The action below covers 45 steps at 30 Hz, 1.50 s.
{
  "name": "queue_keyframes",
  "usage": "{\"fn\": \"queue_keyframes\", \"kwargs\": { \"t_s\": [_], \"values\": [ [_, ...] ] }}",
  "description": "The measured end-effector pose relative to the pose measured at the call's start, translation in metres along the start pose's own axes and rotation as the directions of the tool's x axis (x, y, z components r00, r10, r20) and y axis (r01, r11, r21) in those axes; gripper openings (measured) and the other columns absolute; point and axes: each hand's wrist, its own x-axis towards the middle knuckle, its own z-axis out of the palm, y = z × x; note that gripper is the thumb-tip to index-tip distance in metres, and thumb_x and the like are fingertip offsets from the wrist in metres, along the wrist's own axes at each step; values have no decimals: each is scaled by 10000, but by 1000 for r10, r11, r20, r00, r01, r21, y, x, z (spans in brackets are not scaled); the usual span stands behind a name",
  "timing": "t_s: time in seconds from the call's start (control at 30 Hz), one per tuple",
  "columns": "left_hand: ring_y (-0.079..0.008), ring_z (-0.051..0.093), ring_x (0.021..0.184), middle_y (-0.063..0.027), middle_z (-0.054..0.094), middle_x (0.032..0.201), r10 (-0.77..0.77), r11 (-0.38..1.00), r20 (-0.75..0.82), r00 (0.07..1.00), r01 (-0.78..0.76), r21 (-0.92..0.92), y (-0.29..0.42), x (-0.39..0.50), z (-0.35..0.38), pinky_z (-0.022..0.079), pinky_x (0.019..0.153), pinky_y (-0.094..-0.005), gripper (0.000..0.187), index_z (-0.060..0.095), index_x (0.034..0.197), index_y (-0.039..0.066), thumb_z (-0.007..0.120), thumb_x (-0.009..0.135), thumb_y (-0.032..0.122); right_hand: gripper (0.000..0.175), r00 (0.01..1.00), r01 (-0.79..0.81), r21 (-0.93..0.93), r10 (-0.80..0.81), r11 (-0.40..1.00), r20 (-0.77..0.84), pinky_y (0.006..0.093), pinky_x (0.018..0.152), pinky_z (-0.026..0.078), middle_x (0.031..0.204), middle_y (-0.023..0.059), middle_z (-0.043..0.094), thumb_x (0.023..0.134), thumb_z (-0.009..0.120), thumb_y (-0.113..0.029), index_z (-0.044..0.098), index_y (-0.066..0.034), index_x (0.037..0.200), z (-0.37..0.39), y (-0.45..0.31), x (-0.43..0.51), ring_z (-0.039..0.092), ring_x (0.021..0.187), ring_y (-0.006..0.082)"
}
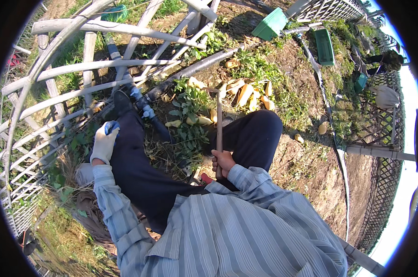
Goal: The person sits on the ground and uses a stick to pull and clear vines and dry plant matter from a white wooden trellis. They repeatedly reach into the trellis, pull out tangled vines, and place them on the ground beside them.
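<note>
My bare right hand [223,162] grips the lower part of a wooden handle [219,124] that stands out between my knees. At its far end a thin crosspiece points left; whether it is a hoe or a sickle is unclear. Just beyond lies a heap of tan, elongated squashes [245,95], with others among leafy plants [191,104]. My left hand [104,142], in a white work glove with blue coating, rests by my left leg [127,138]. Its fingers look curled and their inner side is hidden.
A whitish wooden lattice fence [91,65] curves along the left. Near my left foot, a black pipe [195,67] carries blue-handled valves [147,111]. Green crates [271,24] stand at the back. A white hose [314,65] crosses the right side, where another person [385,60] is.
</note>
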Motion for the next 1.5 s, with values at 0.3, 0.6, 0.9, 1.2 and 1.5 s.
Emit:
{"fn": "queue_keyframes", "kwargs": {
  "t_s": [0.3, 0.6, 0.9, 1.2, 1.5],
  "values": [
    [-122, 622, 873, -60, 700, 990, -22, 1000, 25, 999, 22, -23, 12, -3, 0, 505, 820, -278, 271, 660, 1154, -19, 645, 929, 133, 213, 984, 144, 139, -126, 980, -129, 335, 469, 431, 699, 20, 486, 956, 646, -218, 472, -103, 916, 8, -29, 23, 471, 527, 137],
    [-134, 627, 857, -78, 701, 977, -1, 1000, 7, 1000, 1, -5, 6, -3, -3, 512, 810, -289, 270, 667, 1148, -8, 656, 918, 133, 256, 918, 136, -347, -250, 928, -308, 378, 416, 448, 640, 62, 519, 904, 674, -216, 492, -49, 834, 26, -27, 76, 530, 479, 194],
    [-133, 631, 858, -75, 697, 969, 14, 999, 22, 1000, -13, -29, 7, -4, 0, 513, 809, -289, 261, 664, 1150, -11, 650, 927, 123, 198, 995, -46, -311, 72, 949, 72, 341, 441, 425, 672, 22, 477, 955, 655, -190, 497, -72, 936, 0, 24, -38, 468, 512, 139],
    [-122, 619, 809, -63, 691, 922, -13, 1000, 41, 999, 14, -3, 13, -6, -2, 504, 754, -284, 257, 664, 1154, 4, 641, 939, 143, 213, 951, 216, -114, -235, 970, -200, 346, 445, 430, 699, 21, 467, 944, 649, -203, 469, -91, 947, 28, 6, 20, 476, 517, 147],
    [-132, 632, 868, -74, 697, 973, 58, 998, 2, 998, -58, 15, 9, -6, -2, 507, 810, -285, 268, 656, 1160, -10, 642, 938, 138, 210, 997, 62, 49, -59, 997, -50, 361, 461, 430, 675, 32, 473, 926, 667, -189, 487, -86, 893, 49, 30, 107, 476, 508, 161]
  ]
}}
